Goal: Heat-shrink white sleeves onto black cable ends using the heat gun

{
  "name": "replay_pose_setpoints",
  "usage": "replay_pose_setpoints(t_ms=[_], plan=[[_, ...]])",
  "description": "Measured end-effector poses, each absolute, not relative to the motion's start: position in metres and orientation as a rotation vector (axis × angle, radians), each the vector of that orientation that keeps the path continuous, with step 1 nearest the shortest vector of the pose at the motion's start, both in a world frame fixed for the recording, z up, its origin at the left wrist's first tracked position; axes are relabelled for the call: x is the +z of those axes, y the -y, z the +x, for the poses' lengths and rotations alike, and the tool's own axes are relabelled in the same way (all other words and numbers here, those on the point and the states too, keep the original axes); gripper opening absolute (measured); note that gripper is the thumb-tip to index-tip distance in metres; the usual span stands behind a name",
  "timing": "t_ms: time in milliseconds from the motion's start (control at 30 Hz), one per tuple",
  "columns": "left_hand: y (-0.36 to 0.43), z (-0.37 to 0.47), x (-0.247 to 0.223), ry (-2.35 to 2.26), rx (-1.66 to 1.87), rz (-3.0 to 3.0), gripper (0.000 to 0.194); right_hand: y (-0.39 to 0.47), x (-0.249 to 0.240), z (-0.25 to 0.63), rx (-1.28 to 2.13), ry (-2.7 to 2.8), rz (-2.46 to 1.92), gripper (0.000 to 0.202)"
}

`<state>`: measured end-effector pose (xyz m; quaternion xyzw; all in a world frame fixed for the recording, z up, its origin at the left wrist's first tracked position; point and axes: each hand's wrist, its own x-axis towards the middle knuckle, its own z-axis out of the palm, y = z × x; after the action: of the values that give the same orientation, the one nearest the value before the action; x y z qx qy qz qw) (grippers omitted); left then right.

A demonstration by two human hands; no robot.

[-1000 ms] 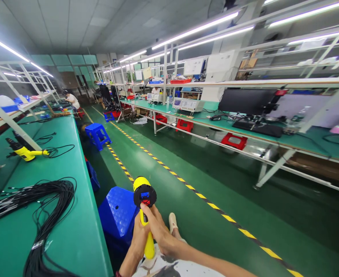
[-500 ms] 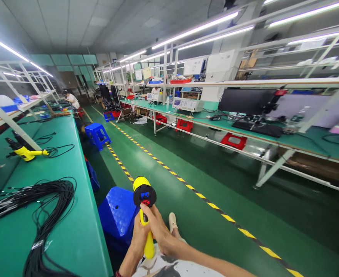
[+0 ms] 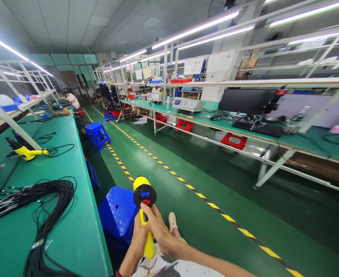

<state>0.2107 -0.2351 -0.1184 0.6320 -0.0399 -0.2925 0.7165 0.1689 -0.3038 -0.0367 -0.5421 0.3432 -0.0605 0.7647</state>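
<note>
Seen from the head, only the digits on the display point(image 3: 144, 195) of the yellow tool point(image 3: 137, 199) have changed; left hand point(image 3: 140, 232) and right hand point(image 3: 158, 227) remain clamped around its handle point(image 3: 149, 248), above the lap point(image 3: 172, 267), beside a blue stool point(image 3: 119, 211).

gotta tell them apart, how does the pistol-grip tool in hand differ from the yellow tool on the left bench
The pistol-grip tool is upright in the left hand and right hand; the bench tool lies on the green bench. The pistol-grip tool shows a lit display; the bench tool shows none. A black cord lies by the bench tool; the pistol-grip tool shows none. Both are yellow and black.
</note>
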Motion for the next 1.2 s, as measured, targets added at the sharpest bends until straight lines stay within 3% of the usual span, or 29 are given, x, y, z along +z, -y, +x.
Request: replay_pose_setpoints(t_ms=[1200], plan=[[0.232,0.216,-0.127,0.144,-0.682,1.417,0.04,0.302,-0.037,0.166,-0.146,-0.756,-1.256,0.058]])
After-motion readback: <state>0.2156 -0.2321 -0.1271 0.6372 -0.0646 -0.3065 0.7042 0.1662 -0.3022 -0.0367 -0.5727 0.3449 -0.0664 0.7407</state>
